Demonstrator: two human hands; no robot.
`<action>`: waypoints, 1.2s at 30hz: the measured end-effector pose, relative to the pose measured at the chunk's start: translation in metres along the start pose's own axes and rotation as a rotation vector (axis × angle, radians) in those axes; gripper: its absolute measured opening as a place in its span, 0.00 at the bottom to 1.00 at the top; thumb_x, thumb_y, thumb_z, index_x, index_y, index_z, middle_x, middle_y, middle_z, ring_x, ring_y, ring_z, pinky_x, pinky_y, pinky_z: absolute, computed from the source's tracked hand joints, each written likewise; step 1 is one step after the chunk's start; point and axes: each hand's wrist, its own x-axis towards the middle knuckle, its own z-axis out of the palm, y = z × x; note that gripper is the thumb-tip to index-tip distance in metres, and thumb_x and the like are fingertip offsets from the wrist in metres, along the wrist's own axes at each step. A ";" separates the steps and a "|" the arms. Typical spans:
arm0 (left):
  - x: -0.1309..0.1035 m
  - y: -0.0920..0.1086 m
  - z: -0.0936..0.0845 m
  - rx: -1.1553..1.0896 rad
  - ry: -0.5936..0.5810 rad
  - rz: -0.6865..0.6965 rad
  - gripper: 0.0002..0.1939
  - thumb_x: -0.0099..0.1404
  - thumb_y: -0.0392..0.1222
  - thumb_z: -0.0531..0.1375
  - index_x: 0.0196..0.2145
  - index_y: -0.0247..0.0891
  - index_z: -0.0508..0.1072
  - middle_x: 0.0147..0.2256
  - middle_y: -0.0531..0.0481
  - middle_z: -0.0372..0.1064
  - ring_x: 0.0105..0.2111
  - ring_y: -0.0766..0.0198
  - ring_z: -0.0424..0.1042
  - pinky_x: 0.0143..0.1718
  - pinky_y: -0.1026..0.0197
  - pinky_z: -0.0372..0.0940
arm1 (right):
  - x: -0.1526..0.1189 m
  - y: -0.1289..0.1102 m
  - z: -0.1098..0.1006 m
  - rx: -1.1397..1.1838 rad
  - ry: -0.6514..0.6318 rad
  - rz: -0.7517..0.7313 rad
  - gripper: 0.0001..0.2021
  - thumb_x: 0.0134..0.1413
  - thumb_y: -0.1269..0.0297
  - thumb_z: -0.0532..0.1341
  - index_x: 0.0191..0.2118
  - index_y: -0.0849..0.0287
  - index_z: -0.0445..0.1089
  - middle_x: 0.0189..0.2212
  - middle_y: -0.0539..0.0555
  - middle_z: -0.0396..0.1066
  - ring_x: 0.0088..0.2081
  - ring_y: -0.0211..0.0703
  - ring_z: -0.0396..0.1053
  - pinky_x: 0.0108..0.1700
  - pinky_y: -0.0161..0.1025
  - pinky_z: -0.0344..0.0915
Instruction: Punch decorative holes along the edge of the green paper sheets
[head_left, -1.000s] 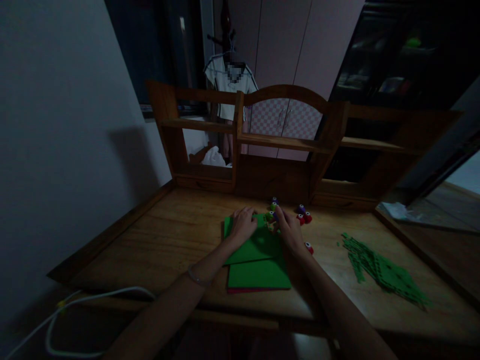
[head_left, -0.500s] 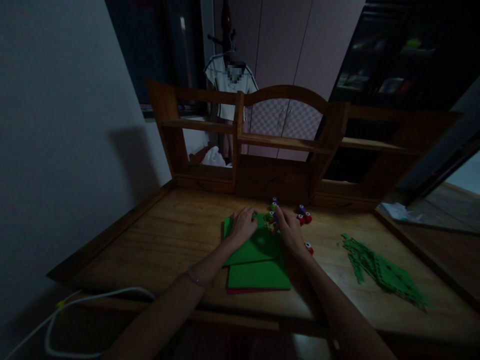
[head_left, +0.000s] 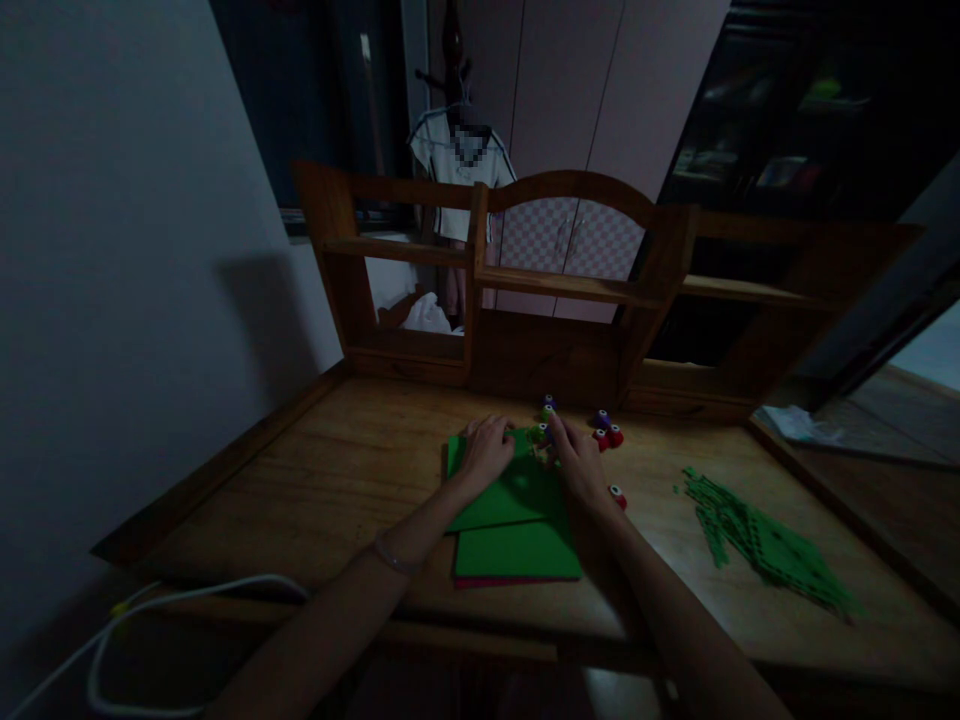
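My left hand (head_left: 489,450) is closed at the far edge of a green craft sheet (head_left: 495,505), its curled fingers gripping and pressing it. Beneath that lies a second green sheet (head_left: 517,552), with a thin red layer showing under its front edge. At the upper right corner of the top sheet, my right hand (head_left: 579,460) pinches a small purple craft punch (head_left: 550,433), mostly hidden by the fingers. Small pale bits (head_left: 538,455) lie beside it. Close by stand a green punch (head_left: 547,412) and another purple punch (head_left: 602,419).
Red punches (head_left: 616,435) sit right of my right hand, one red punch (head_left: 618,496) nearer me. Green sheets full of holes and cut strips (head_left: 780,550) lie at the right. A wooden shelf (head_left: 570,285) closes off the desk's back. A white cable (head_left: 225,583) crosses the front left.
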 end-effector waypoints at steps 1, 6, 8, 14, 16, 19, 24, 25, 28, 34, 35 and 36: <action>0.000 0.000 0.001 0.000 0.001 -0.002 0.11 0.57 0.32 0.53 0.38 0.40 0.69 0.40 0.50 0.68 0.43 0.61 0.65 0.50 0.56 0.53 | 0.000 0.000 0.000 -0.009 0.001 -0.005 0.23 0.61 0.46 0.47 0.34 0.59 0.71 0.23 0.53 0.70 0.27 0.44 0.68 0.29 0.35 0.58; -0.001 -0.001 0.001 -0.008 0.007 0.016 0.11 0.57 0.32 0.53 0.38 0.40 0.69 0.40 0.50 0.68 0.43 0.61 0.65 0.50 0.56 0.53 | 0.001 0.001 0.001 -0.019 0.005 -0.030 0.23 0.61 0.47 0.47 0.33 0.59 0.70 0.25 0.53 0.71 0.28 0.44 0.69 0.30 0.35 0.58; -0.001 -0.001 0.001 -0.010 0.007 0.020 0.11 0.58 0.32 0.53 0.38 0.40 0.68 0.40 0.50 0.68 0.44 0.61 0.65 0.50 0.56 0.52 | 0.001 0.002 0.001 -0.020 0.009 -0.031 0.23 0.61 0.46 0.47 0.32 0.59 0.70 0.25 0.53 0.71 0.28 0.44 0.69 0.30 0.35 0.58; -0.001 0.000 0.000 -0.009 -0.005 0.013 0.12 0.57 0.32 0.53 0.39 0.40 0.69 0.40 0.50 0.68 0.43 0.61 0.65 0.51 0.55 0.52 | 0.001 0.003 0.001 -0.008 -0.015 -0.010 0.24 0.61 0.46 0.47 0.34 0.60 0.71 0.22 0.53 0.70 0.25 0.43 0.68 0.30 0.36 0.58; 0.000 0.000 0.000 -0.008 0.000 0.011 0.11 0.57 0.32 0.53 0.39 0.40 0.69 0.40 0.50 0.69 0.43 0.61 0.65 0.51 0.55 0.52 | 0.001 0.003 0.001 -0.009 -0.011 -0.017 0.24 0.61 0.46 0.47 0.33 0.60 0.71 0.23 0.53 0.71 0.26 0.43 0.68 0.30 0.36 0.58; -0.001 0.001 -0.001 -0.005 0.006 0.016 0.11 0.57 0.32 0.53 0.38 0.40 0.69 0.39 0.51 0.69 0.43 0.61 0.65 0.50 0.56 0.53 | 0.001 0.006 0.002 -0.009 -0.016 -0.016 0.24 0.61 0.47 0.47 0.32 0.59 0.70 0.23 0.53 0.71 0.25 0.42 0.68 0.29 0.35 0.58; -0.002 0.001 -0.001 -0.001 0.012 0.019 0.11 0.57 0.32 0.53 0.38 0.40 0.69 0.39 0.50 0.68 0.43 0.61 0.65 0.50 0.56 0.53 | 0.002 0.007 0.004 -0.016 -0.020 -0.034 0.22 0.62 0.48 0.47 0.33 0.59 0.70 0.23 0.52 0.71 0.24 0.42 0.68 0.30 0.35 0.58; -0.002 0.001 -0.001 0.000 0.009 0.020 0.11 0.57 0.32 0.53 0.38 0.40 0.69 0.39 0.50 0.68 0.43 0.61 0.65 0.50 0.56 0.53 | 0.002 0.007 0.004 -0.022 -0.016 -0.038 0.22 0.62 0.48 0.47 0.33 0.59 0.70 0.23 0.52 0.71 0.25 0.42 0.68 0.30 0.35 0.57; -0.001 0.000 0.000 0.005 -0.005 0.008 0.12 0.58 0.32 0.53 0.39 0.39 0.69 0.40 0.49 0.68 0.44 0.61 0.65 0.51 0.56 0.52 | 0.001 0.005 0.003 -0.030 -0.021 -0.043 0.22 0.62 0.49 0.47 0.32 0.59 0.70 0.23 0.52 0.71 0.25 0.42 0.68 0.30 0.35 0.57; 0.000 0.001 -0.001 -0.010 -0.018 0.006 0.12 0.58 0.32 0.53 0.39 0.40 0.69 0.41 0.49 0.68 0.44 0.61 0.65 0.51 0.55 0.52 | 0.000 0.004 0.003 -0.048 -0.019 -0.048 0.22 0.62 0.48 0.47 0.31 0.59 0.69 0.21 0.52 0.69 0.25 0.42 0.68 0.28 0.35 0.57; 0.000 0.001 -0.002 -0.009 -0.018 0.002 0.12 0.58 0.32 0.53 0.39 0.40 0.69 0.41 0.50 0.69 0.44 0.61 0.65 0.51 0.55 0.52 | 0.000 0.005 0.003 -0.049 -0.020 -0.049 0.22 0.62 0.48 0.47 0.31 0.59 0.69 0.22 0.52 0.69 0.26 0.42 0.68 0.29 0.35 0.57; 0.000 0.002 -0.002 -0.009 -0.019 0.001 0.12 0.58 0.32 0.53 0.39 0.40 0.69 0.40 0.50 0.69 0.44 0.61 0.65 0.51 0.55 0.52 | 0.000 0.005 0.003 -0.046 -0.022 -0.047 0.22 0.62 0.48 0.47 0.32 0.59 0.69 0.22 0.52 0.69 0.25 0.42 0.68 0.29 0.35 0.57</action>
